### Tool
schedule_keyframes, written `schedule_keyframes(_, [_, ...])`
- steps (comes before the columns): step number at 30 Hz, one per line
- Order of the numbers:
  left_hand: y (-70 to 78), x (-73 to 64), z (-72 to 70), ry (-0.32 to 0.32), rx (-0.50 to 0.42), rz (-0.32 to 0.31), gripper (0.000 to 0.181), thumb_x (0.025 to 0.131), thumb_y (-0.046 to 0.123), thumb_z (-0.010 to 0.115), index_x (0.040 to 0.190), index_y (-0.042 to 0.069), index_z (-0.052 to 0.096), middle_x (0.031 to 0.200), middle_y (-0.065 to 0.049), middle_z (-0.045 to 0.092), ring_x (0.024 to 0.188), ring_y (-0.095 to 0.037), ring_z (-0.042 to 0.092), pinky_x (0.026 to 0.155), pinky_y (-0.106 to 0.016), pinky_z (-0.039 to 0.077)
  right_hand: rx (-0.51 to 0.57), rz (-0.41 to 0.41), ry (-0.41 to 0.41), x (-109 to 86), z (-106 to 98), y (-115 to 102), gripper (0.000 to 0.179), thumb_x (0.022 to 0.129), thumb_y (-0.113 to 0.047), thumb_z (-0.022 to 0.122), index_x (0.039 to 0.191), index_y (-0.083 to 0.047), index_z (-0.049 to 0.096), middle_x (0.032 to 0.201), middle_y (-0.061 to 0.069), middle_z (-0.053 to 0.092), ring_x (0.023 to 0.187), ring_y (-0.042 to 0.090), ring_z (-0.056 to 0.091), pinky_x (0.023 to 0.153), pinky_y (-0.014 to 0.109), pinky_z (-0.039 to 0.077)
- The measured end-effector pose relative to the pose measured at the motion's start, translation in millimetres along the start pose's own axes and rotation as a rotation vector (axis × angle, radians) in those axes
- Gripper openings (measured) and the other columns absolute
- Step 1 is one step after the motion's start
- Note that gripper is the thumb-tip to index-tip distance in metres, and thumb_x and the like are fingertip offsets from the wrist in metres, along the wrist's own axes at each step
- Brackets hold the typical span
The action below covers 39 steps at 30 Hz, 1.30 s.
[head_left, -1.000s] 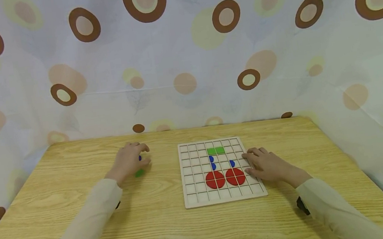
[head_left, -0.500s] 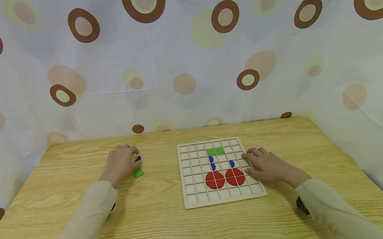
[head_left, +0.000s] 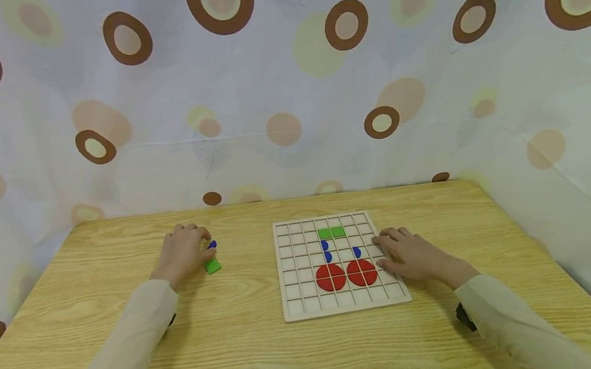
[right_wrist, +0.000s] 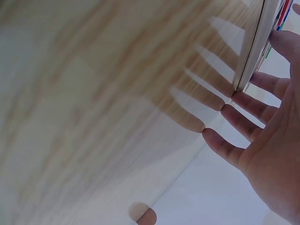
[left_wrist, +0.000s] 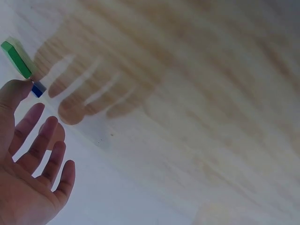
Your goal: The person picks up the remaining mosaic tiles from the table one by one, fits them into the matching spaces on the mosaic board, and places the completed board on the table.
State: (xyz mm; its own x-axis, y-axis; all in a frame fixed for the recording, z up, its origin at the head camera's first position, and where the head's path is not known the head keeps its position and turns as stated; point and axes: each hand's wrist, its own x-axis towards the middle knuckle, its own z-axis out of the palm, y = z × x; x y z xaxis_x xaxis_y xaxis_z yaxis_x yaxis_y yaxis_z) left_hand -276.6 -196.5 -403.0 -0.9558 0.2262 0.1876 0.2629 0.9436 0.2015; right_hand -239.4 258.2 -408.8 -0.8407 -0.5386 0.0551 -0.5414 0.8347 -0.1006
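My left hand (head_left: 182, 252) is at the table's left side, its fingers spread and slightly bent. By its thumb lie a blue piece (head_left: 212, 244) and a green rectangular piece (head_left: 213, 266). In the left wrist view the thumb tip overlaps the edges of the green piece (left_wrist: 17, 59) and blue piece (left_wrist: 38, 89); contact is unclear, and the fingertips stand apart from the blue one. A white gridded board (head_left: 294, 295) carries two red discs (head_left: 331, 278), small blue half-rounds (head_left: 357, 252) and a green bar (head_left: 331, 232). My right hand (head_left: 415, 256) rests fingertips against its right edge.
The wooden table (head_left: 227, 353) extends all around the board. A patterned cloth (head_left: 283, 87) with brown and beige ovals hangs behind its back edge and along the sides.
My left hand has moved a little to the left, so the green piece and the blue piece by the thumb show more fully. The right hand and board stay where they were.
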Motion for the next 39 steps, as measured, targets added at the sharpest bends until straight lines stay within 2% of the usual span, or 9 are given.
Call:
schedule_keyframes(14, [2.4, 2.2, -3.6, -0.009, -0.007, 0.010, 0.022, 0.082, 0.029, 0.066, 0.088, 0.009, 0.068, 0.103, -0.013, 0.062, 0.098, -0.035, 0.049, 0.082, -0.053, 0.038, 0.001, 0.002, -0.004, 0.6, -2.5, -0.6, 0.048, 0.091, -0.031, 0.053, 0.131, -0.004, 0.047, 0.129, 0.019, 0.046, 0.115, 0.040, 0.045, 0.086, 0.058, 0.040])
schedule_keyframes(31, [6.0, 5.1, -3.1, 0.005, 0.035, 0.031, 0.016, 0.082, 0.027, 0.065, 0.080, 0.012, 0.067, 0.092, -0.008, 0.062, 0.089, -0.031, 0.050, 0.073, -0.045, 0.041, 0.009, 0.001, -0.006, -0.3, -3.0, -1.0, 0.048, 0.091, -0.032, 0.053, 0.131, -0.005, 0.046, 0.130, 0.019, 0.045, 0.116, 0.040, 0.044, 0.087, 0.059, 0.039])
schedule_keyframes(39, [8.6, 6.3, -2.2, -0.010, 0.044, 0.028, 0.015, 0.083, 0.025, 0.064, 0.079, 0.011, 0.068, 0.090, -0.007, 0.061, 0.087, -0.029, 0.050, 0.072, -0.043, 0.041, 0.014, 0.007, -0.013, 0.0, -0.1, 0.8, 0.049, 0.092, -0.033, 0.052, 0.132, -0.006, 0.046, 0.131, 0.018, 0.045, 0.117, 0.039, 0.043, 0.088, 0.059, 0.039])
